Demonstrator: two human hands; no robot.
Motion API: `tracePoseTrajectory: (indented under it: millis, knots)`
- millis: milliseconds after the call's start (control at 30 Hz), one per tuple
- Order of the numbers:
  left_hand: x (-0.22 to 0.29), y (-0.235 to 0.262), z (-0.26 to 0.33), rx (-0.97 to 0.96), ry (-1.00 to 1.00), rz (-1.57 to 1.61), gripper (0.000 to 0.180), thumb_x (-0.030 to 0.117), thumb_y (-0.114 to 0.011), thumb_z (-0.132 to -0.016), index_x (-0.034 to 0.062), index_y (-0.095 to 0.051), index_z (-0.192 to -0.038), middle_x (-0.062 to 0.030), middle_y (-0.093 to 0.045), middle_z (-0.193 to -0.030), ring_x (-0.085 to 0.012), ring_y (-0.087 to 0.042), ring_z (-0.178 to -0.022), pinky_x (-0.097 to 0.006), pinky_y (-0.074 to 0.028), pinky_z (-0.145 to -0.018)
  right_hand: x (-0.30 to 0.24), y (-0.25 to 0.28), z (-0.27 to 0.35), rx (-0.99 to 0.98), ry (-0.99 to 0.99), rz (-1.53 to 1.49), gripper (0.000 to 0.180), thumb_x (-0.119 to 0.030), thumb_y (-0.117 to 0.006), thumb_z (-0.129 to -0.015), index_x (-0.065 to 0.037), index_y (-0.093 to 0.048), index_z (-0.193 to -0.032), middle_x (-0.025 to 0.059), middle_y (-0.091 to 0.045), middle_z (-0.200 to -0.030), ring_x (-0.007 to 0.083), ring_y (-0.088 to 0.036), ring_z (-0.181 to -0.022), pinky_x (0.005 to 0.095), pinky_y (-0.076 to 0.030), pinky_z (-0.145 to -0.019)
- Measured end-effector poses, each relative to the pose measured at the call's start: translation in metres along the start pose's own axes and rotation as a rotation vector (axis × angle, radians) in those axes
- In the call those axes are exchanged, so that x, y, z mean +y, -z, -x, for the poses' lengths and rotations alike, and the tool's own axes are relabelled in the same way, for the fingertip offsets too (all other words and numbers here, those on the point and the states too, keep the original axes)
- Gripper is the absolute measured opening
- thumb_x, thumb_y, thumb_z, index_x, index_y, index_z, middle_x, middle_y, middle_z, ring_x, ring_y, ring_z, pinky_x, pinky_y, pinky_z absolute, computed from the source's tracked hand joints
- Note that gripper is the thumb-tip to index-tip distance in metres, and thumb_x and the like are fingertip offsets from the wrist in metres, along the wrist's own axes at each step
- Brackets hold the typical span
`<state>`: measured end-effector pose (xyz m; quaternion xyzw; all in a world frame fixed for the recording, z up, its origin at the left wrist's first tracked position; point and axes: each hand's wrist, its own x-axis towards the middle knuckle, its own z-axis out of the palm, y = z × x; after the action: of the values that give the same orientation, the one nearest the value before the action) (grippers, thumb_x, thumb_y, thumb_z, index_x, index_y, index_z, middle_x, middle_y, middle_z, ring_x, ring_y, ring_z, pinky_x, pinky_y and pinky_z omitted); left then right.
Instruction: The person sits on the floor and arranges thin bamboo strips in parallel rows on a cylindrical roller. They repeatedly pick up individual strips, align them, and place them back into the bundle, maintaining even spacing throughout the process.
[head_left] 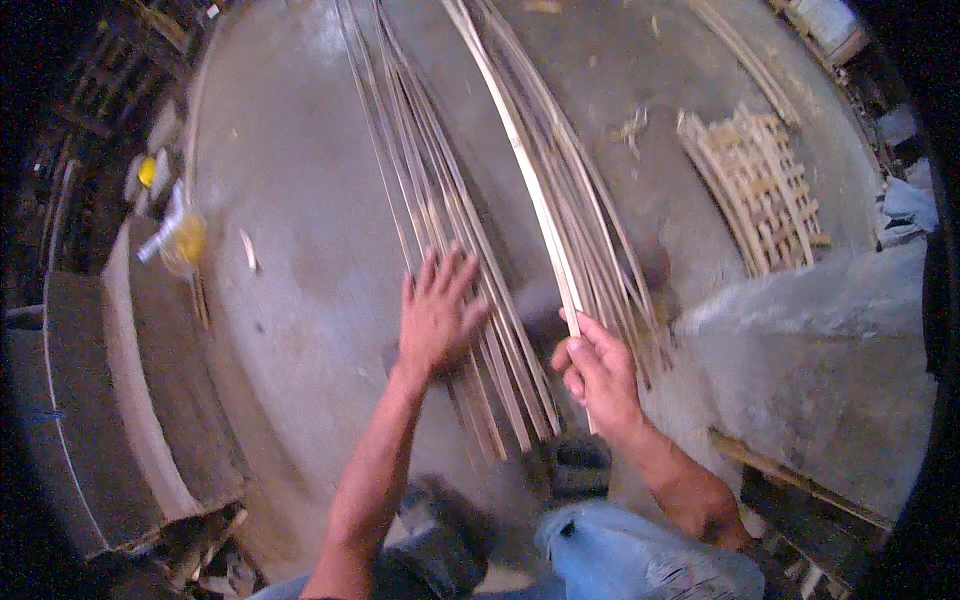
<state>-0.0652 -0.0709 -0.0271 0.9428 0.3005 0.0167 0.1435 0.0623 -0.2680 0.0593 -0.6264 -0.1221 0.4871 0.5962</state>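
Note:
My right hand [604, 378] is closed in a pinch round the near end of a long pale bamboo strip [537, 200]. The strip runs away from me towards the far edge of the view, and a short end of it pokes out below the fingers. My left hand [437, 312] lies palm down with its fingers spread, over a bundle of long thin strips [412, 140]. Whether its palm presses on them I cannot tell. Beside the held strip, to its right, lies a second bundle of strips [585, 190], spread a little at the near end.
On the right a woven lattice panel [775, 190] leans near a low concrete block [810, 350]. More strips [748, 55] lie at the far right. A yellowish plastic bag [185, 243] sits at the left, by a low grey wall [150, 370]. Wood scraps dot the concrete floor [300, 200].

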Motion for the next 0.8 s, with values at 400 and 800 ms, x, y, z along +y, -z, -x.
tracePoseTrajectory:
  millis: [400,800]
  knots:
    - [-0.008,0.012,0.008,-0.024,0.037,0.019,0.066,0.054,-0.048,-0.095,0.0248,-0.033,-0.152,-0.004,-0.023,-0.161,-0.0314,-0.016,-0.149,-0.056,-0.016,-0.118,0.024,-0.016,-0.015,-0.096,0.018,-0.014,0.047,-0.017,-0.048,-0.102,-0.002,-0.04,-0.146,0.0003,-0.058,-0.079,0.0052,-0.05,-0.065,0.0221,-0.044,-0.053]
    - [-0.003,0.009,0.005,0.023,-0.002,0.007,0.067,0.052,-0.051,-0.094,0.0219,-0.034,-0.152,-0.0055,-0.024,-0.161,-0.0318,-0.018,-0.149,-0.056,-0.018,-0.117,0.053,0.033,-0.019,0.218,0.211,0.563,0.036,-0.008,-0.059,-0.091,-0.003,-0.062,-0.127,0.0152,-0.071,-0.1,0.0235,-0.068,-0.089,0.0371,-0.052,-0.081]
